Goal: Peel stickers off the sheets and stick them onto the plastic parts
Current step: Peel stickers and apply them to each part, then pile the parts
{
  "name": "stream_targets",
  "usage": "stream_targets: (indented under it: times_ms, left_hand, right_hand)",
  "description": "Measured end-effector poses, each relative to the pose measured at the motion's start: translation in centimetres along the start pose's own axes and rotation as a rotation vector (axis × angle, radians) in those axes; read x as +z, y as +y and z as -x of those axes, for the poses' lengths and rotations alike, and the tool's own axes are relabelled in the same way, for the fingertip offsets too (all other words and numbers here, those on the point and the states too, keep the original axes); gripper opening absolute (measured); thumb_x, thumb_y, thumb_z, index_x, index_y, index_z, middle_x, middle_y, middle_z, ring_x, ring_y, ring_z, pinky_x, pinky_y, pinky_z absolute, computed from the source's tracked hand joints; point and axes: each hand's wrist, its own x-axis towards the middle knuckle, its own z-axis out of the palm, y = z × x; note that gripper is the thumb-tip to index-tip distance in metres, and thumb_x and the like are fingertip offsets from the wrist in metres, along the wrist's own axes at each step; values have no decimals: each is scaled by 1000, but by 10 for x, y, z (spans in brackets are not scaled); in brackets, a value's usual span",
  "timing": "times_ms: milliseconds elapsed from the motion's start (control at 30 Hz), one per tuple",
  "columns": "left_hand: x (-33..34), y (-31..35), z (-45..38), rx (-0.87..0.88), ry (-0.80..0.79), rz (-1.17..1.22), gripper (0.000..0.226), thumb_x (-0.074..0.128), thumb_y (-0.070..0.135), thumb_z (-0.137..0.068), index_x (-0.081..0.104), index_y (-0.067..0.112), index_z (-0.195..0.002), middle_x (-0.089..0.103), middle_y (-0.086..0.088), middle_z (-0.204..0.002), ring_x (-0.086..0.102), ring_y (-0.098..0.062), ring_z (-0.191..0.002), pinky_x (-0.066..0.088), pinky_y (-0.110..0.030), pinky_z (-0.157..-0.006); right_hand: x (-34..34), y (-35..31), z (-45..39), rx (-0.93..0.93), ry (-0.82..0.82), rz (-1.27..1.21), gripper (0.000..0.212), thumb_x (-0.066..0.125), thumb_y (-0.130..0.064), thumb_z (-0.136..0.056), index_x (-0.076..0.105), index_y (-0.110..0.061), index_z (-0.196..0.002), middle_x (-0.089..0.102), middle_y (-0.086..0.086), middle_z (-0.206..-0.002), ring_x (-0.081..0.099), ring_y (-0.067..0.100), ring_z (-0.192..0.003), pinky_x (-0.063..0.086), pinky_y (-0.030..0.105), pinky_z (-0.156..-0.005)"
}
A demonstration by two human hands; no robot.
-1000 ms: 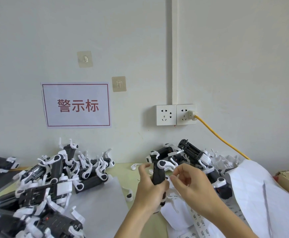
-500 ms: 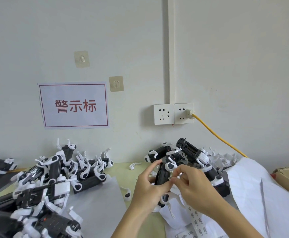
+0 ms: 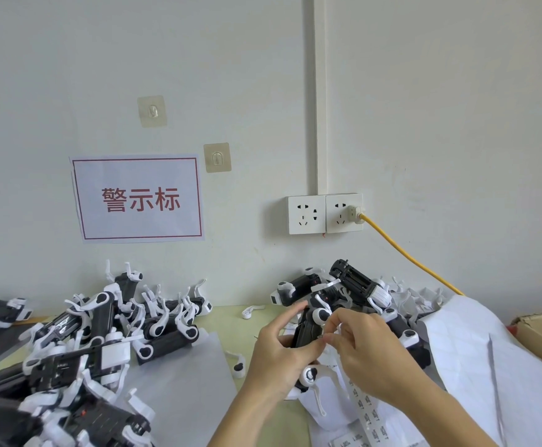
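Head view: a wall sign (image 3: 137,198), up and left of the hands, reads "警示标" in red. The left hand (image 3: 276,356) grips a black-and-white plastic part (image 3: 306,330) upright. The right hand (image 3: 373,353), touching it from the right, pinches something small against it. A sticker strip (image 3: 365,404) lies on the surface below the right hand, its print too small to read.

Your pale green table (image 3: 231,321) carries a heap of black-and-white plastic parts (image 3: 79,343) at its left edge, another heap (image 3: 360,291) against the wall, and white sheets (image 3: 182,382) near the front.
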Motion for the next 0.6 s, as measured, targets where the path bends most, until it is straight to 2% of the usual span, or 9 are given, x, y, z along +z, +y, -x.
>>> stream_targets:
  times_ms: [233, 400, 600]
  left_hand:
    - [0, -1, -1, -5, 16, 46, 51, 74, 9, -86, 64, 49, -116, 73, -9, -74, 63, -19, -63, 53, -23, -62]
    - [0, 0, -4, -19, 37, 60, 55, 58, 7, -91, 68, 59, -106, 53, -13, -72, 45, -24, -71, 39, -33, -69]
    - [0, 1, -4, -13, 45, 50, 56, 56, 7, -91, 68, 60, -106, 49, -13, -74, 40, -26, -72, 34, -35, -71]
  right_hand:
    - [-1, -1, 2, -7, 5, -18, 16, 60, -25, -97, 60, -30, -82, 50, -15, -48, 41, 10, -48, 34, 24, -52]
    - [-3, -2, 2, 9, -36, -49, 22, 63, -23, -95, 58, -29, -75, 49, -15, -50, 41, 8, -52, 42, 31, -61]
    - [-2, -2, 2, 0, -3, -33, 21, 63, -24, -95, 59, -29, -75, 49, -16, -50, 41, 9, -51, 42, 31, -59]
